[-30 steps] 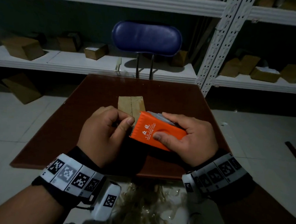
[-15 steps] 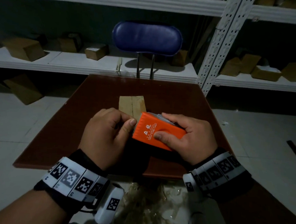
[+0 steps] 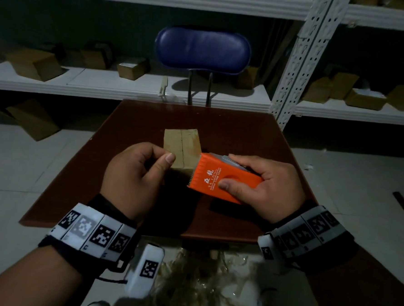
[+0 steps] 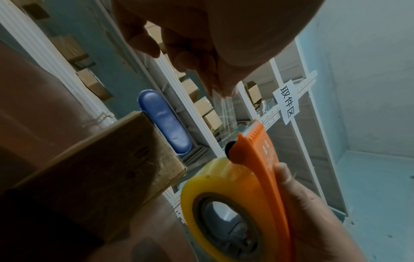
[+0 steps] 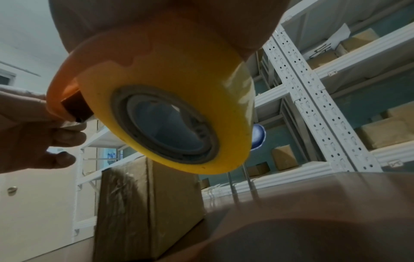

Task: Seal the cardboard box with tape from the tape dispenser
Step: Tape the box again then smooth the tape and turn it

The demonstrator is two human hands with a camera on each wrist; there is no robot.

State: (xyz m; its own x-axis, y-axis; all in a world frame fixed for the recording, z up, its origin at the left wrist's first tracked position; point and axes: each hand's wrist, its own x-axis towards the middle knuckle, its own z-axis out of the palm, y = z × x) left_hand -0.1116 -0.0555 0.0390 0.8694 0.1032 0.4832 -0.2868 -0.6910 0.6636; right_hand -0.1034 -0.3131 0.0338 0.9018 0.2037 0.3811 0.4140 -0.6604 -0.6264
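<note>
A small cardboard box (image 3: pixel 181 147) with its flaps closed stands on the brown table (image 3: pixel 244 136). Just in front of it my right hand (image 3: pixel 232 176) grips the orange tape dispenser (image 3: pixel 218 177), thumb on top, above the table. The yellow tape roll (image 5: pixel 168 115) sits inside the dispenser. My left hand (image 3: pixel 164 157) pinches the free end of the clear tape (image 4: pixel 226 106) between thumb and fingers, left of the dispenser's toothed edge. A short strip of tape runs from that pinch to the blade. The box (image 4: pixel 112 168) lies below both hands, touched by neither.
A blue chair (image 3: pixel 202 50) stands behind the table. White shelves (image 3: pixel 106 83) with several cardboard boxes line the back wall, and a white upright (image 3: pixel 293 71) rises at the table's far right corner. Crumpled tape scraps (image 3: pixel 200 285) lie on the floor below the near edge.
My left hand has drawn away to the left from the dispenser, opening a gap and pulling out a short length of tape. The dispenser has shifted slightly to the right.
</note>
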